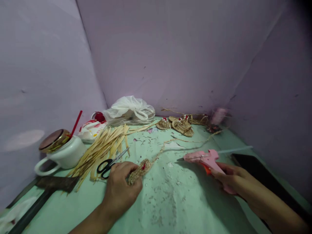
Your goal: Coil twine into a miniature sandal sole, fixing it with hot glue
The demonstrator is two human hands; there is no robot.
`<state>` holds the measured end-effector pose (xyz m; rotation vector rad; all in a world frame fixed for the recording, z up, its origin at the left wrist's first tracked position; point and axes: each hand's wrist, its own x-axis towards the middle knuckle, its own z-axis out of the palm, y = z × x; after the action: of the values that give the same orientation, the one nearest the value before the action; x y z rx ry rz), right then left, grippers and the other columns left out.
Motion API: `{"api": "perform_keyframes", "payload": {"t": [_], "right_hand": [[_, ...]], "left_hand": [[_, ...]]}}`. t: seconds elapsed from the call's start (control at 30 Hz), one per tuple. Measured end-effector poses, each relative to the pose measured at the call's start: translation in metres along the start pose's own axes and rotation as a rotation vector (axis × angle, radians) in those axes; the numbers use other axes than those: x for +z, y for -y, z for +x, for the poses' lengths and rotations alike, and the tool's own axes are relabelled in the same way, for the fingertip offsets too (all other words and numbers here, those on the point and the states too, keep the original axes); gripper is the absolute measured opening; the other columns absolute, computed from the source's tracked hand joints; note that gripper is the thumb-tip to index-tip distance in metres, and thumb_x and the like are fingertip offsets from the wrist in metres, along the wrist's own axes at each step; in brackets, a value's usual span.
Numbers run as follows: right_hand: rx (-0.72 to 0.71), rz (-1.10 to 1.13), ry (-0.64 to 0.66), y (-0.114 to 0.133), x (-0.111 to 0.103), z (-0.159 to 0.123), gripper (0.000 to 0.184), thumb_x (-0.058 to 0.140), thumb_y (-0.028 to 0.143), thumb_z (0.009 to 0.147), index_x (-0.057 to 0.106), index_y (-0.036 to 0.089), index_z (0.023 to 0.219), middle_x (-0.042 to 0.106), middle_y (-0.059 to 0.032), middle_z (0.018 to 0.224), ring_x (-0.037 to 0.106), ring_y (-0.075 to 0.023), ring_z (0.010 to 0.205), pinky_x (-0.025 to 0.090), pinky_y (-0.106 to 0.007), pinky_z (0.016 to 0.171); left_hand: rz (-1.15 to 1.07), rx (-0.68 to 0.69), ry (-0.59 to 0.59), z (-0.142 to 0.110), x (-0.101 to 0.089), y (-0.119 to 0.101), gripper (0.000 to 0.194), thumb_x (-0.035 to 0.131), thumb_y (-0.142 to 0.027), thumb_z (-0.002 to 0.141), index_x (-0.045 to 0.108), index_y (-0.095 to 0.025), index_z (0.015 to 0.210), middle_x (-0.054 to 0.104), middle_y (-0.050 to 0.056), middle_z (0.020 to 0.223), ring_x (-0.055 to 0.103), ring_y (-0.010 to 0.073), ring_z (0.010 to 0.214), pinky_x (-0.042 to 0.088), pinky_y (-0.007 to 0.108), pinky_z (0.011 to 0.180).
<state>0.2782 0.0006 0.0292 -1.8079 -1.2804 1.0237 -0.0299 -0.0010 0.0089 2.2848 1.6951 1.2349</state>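
My left hand [122,185] is closed around a small coiled-twine sole [141,169], brown with a red spot on its face. From its far end a strand of twine [159,152] runs back across the table. In my right hand [231,178] is a pink glue gun [203,158], gripped by its handle. The metal nozzle points left, toward the twine piece but apart from it. A pale glue stick [235,149] sticks out of the gun's rear. Black-handled scissors [110,164] lie just beyond my left hand.
At left are a hammer [57,184], a white mug [70,152] with a lidded jar on it, and straw strips [107,143]. A plastic bag [131,110], finished-looking twine slippers [181,125] and a blurred spool [219,116] line the back. A dark phone-like slab [258,172] lies right.
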Motion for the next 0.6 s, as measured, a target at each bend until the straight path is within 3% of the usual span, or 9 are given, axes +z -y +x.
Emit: {"api": "perform_keyframes", "payload": {"t": [0.07, 0.13, 0.2, 0.27, 0.3, 0.4, 0.47, 0.6], "right_hand": [[0.039, -0.033, 0.032, -0.005, 0.006, 0.005, 0.036, 0.059, 0.051, 0.063, 0.062, 0.017, 0.072, 0.047, 0.0033, 0.048, 0.044, -0.0116, 0.043, 0.031, -0.023, 0.042], [0.029, -0.205, -0.014, -0.004, 0.008, 0.005, 0.044, 0.055, 0.055, 0.065, 0.066, 0.015, 0.079, 0.053, -0.0007, 0.052, 0.049, -0.0160, 0.047, 0.033, -0.026, 0.045], [-0.031, -0.430, -0.175, 0.001, 0.008, 0.001, 0.050, 0.052, 0.056, 0.069, 0.069, 0.013, 0.091, 0.063, -0.0081, 0.065, 0.056, -0.0235, 0.058, 0.037, -0.032, 0.051], [-0.114, -0.509, -0.315, 0.009, 0.011, -0.009, 0.047, 0.053, 0.052, 0.070, 0.070, 0.015, 0.093, 0.068, -0.0126, 0.083, 0.060, -0.0284, 0.070, 0.040, -0.035, 0.059], [-0.130, -0.452, -0.294, 0.013, 0.014, -0.014, 0.042, 0.055, 0.050, 0.069, 0.071, 0.016, 0.088, 0.069, -0.0118, 0.083, 0.060, -0.0273, 0.070, 0.041, -0.035, 0.060], [-0.034, -0.081, 0.183, 0.024, 0.033, -0.028, 0.029, 0.067, 0.044, 0.062, 0.070, 0.019, 0.075, 0.063, -0.0032, 0.059, 0.055, -0.0176, 0.052, 0.039, -0.027, 0.048], [0.041, 0.072, 0.368, 0.029, 0.047, -0.034, 0.026, 0.073, 0.040, 0.059, 0.068, 0.018, 0.070, 0.053, 0.0019, 0.049, 0.044, -0.0111, 0.043, 0.033, -0.023, 0.039], [0.049, 0.334, 0.357, 0.030, 0.064, -0.035, 0.026, 0.075, 0.036, 0.059, 0.063, 0.017, 0.073, 0.047, 0.0055, 0.050, 0.041, -0.0078, 0.040, 0.033, -0.021, 0.037]], "left_hand": [[-0.026, 0.155, -0.018, -0.004, -0.001, -0.005, 0.017, 0.057, -0.017, 0.068, 0.062, -0.018, 0.085, 0.067, 0.005, 0.081, 0.062, 0.0224, 0.079, 0.044, 0.047, 0.084], [-0.071, 0.268, -0.012, -0.008, -0.001, -0.009, 0.022, 0.057, -0.014, 0.069, 0.060, -0.017, 0.090, 0.066, 0.005, 0.084, 0.061, 0.0211, 0.080, 0.038, 0.051, 0.091], [-0.108, 0.305, 0.023, -0.012, -0.001, -0.013, 0.024, 0.057, -0.012, 0.069, 0.059, -0.016, 0.092, 0.064, 0.005, 0.085, 0.060, 0.0202, 0.080, 0.035, 0.052, 0.094], [-0.141, 0.313, 0.068, -0.014, 0.000, -0.014, 0.025, 0.058, -0.011, 0.068, 0.059, -0.016, 0.092, 0.064, 0.005, 0.084, 0.060, 0.0197, 0.080, 0.034, 0.051, 0.094], [-0.154, 0.317, 0.086, -0.014, 0.001, -0.014, 0.025, 0.059, -0.011, 0.067, 0.060, -0.016, 0.092, 0.063, 0.005, 0.084, 0.060, 0.0196, 0.080, 0.034, 0.051, 0.094], [-0.165, 0.330, 0.121, -0.014, 0.002, -0.013, 0.025, 0.060, -0.010, 0.067, 0.060, -0.015, 0.092, 0.063, 0.005, 0.085, 0.060, 0.0195, 0.080, 0.034, 0.051, 0.095], [-0.159, 0.342, 0.150, -0.013, 0.002, -0.012, 0.025, 0.060, -0.011, 0.068, 0.060, -0.015, 0.093, 0.063, 0.006, 0.085, 0.059, 0.0194, 0.080, 0.034, 0.051, 0.094], [-0.151, 0.386, 0.183, -0.010, 0.001, -0.011, 0.026, 0.060, -0.009, 0.067, 0.059, -0.014, 0.093, 0.063, 0.005, 0.084, 0.059, 0.0186, 0.079, 0.034, 0.052, 0.094]]}}
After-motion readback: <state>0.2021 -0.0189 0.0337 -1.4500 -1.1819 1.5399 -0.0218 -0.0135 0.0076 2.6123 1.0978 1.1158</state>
